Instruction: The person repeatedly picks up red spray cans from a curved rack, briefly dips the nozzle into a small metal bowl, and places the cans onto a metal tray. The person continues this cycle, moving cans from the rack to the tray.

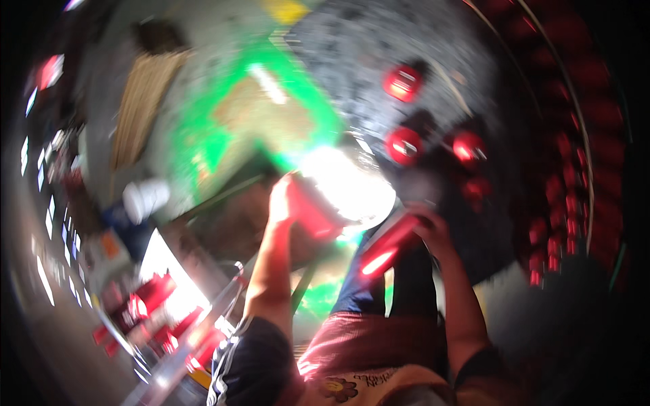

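My left hand [283,201] is closed at the edge of a rounded, shiny object [349,186]; its top is washed out to white by glare, and its lower left side looks red. Blur hides what kind of thing it is. My right hand [432,227] grips the upper end of a glossy red cylinder [391,245], which slants down to the left in front of my legs. The cylinder's top lies close to the shiny object; whether they touch I cannot tell.
Several glossy red round-topped items, one of them a red item [404,147], stand on a dark grey sheet [338,51]. Rows of red items [572,216] line the right. At left are a white container [145,199], corrugated boards [145,101] and a cart [217,311] near red parts. Green paint marks the floor.
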The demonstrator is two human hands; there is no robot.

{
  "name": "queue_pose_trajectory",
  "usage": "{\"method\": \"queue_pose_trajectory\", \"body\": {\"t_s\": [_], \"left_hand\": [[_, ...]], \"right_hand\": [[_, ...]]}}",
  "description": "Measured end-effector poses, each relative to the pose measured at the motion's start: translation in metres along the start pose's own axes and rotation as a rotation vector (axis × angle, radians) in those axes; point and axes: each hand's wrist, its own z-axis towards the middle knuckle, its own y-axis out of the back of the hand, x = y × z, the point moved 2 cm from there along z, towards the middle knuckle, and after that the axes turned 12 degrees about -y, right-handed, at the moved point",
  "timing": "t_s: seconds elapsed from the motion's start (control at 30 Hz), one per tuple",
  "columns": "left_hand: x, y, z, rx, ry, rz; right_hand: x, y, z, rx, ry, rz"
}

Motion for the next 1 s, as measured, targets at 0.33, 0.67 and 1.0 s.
{"method": "queue_pose_trajectory", "body": {"t_s": [0.33,0.67,1.0], "left_hand": [[-0.089,-0.021,0.189,-0.390,-0.204,0.020],[-0.108,-0.071,0.209,-0.272,-0.255,0.130],[-0.157,-0.057,0.161,-0.582,0.029,-1.350]], "right_hand": [[0.046,0.025,0.030,-0.480,0.601,-1.008],[0.022,0.026,0.029,-0.530,0.611,-1.149],[0.038,0.026,-0.013,-0.641,0.671,-1.017]]}}
